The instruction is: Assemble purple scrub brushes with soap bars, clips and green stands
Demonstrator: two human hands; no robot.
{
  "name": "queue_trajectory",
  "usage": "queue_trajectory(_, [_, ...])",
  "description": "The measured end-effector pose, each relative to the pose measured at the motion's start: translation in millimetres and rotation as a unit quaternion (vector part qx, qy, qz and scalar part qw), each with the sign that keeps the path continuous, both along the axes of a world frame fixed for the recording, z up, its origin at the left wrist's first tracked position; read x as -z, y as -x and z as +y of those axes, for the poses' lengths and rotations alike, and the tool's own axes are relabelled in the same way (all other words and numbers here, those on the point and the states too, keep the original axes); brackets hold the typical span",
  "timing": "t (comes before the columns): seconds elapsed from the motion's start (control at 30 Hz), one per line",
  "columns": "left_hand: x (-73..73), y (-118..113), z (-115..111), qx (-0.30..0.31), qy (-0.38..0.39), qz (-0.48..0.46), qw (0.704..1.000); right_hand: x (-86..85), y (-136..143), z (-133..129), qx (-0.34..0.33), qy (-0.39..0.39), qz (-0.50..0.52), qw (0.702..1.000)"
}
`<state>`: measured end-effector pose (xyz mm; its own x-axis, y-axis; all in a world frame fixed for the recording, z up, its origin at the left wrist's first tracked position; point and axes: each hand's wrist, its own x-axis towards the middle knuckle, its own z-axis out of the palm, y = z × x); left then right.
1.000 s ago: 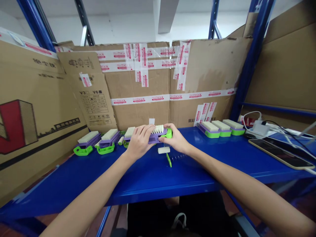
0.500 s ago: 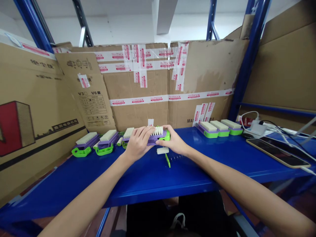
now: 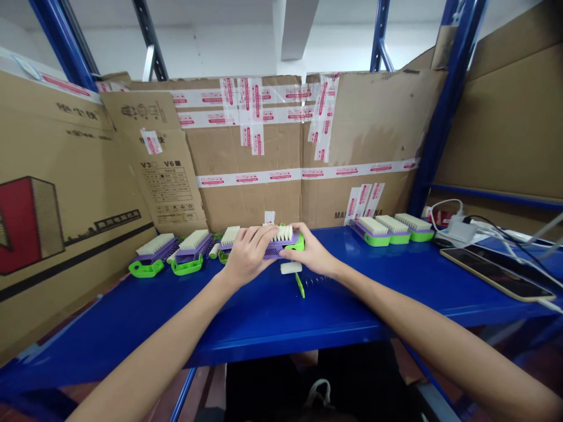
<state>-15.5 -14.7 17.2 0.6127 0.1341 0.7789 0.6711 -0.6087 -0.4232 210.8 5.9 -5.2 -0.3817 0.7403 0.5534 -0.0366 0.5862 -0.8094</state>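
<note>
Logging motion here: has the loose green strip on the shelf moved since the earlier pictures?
No: the green strip lies in the same place against the shelf's front edge.

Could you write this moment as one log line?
left hand: holding purple brush | right hand: holding its green end | near hands: white piece, green piece | back right: three brushes

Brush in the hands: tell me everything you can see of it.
The brush is purple and plastic-looking, with dark slots in its near side, pale bristles in rows on top, and a green end at the right. It is held roughly level, bristles up, over the table. The left grip covers its left end; the right grip holds the green end. Its underside is hidden.
</note>
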Motion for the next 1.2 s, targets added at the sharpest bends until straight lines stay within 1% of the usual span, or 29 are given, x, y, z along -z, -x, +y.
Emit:
queue_trajectory(0.17, [-0.1, 1, 0, -0.002, 0.009, -0.004, 1.000, 0.2, -1, -1, 0.008, -0.019, -0.019, 1.000])
queue_trajectory(0.3, [-0.2, 1, -1, 0.005, 0.007, -0.005, 1.000, -0.9, -3, -4, 0.028, -0.047, -0.046, 0.997])
queue_trajectory(0.43, [0.0, 1, 0, 0.006, 0.022, -0.009, 1.000, -2.7, -5, -6, 0.047, -0.060, -0.066, 0.995])
queue_trajectory(0.53, [-0.7, 0, 0, 0.014, 0.016, -0.015, 1.000, -4.9, -5, -8, 0.067, -0.073, -0.074, 0.992])
queue_trajectory(0.63, [-1.7, -1, 1, 0.018, 0.004, -0.021, 1.000, -7.5, -4, -10, 0.087, -0.079, -0.068, 0.991])
queue_trajectory(0.8, [-2.6, -1, 2, 0.005, 0.034, -0.060, 0.998, -9.8, -4, -12, 0.111, -0.087, -0.050, 0.989])
queue_trajectory(0.9, [-4.0, 1, 3, 0.029, 0.040, -0.107, 0.993, -9.9, -5, -9, 0.106, -0.073, -0.024, 0.991])
queue_trajectory(0.97, [-5.1, 3, 3, 0.051, 0.057, -0.150, 0.986, -10.0, -6, -6, 0.100, -0.059, -0.001, 0.993])
queue_trajectory(1.03, [-5.5, 3, 4, 0.067, 0.103, -0.199, 0.972, -10.2, -7, -3, 0.095, -0.045, 0.019, 0.994])
queue_trajectory(1.13, [-3.8, 1, 7, 0.102, 0.202, -0.270, 0.936, -10.5, -8, 1, 0.089, -0.022, 0.043, 0.995])
queue_trajectory(1.2, [-1.7, -1, 11, 0.132, 0.250, -0.305, 0.910, -10.6, -9, 2, 0.093, -0.023, 0.044, 0.994])
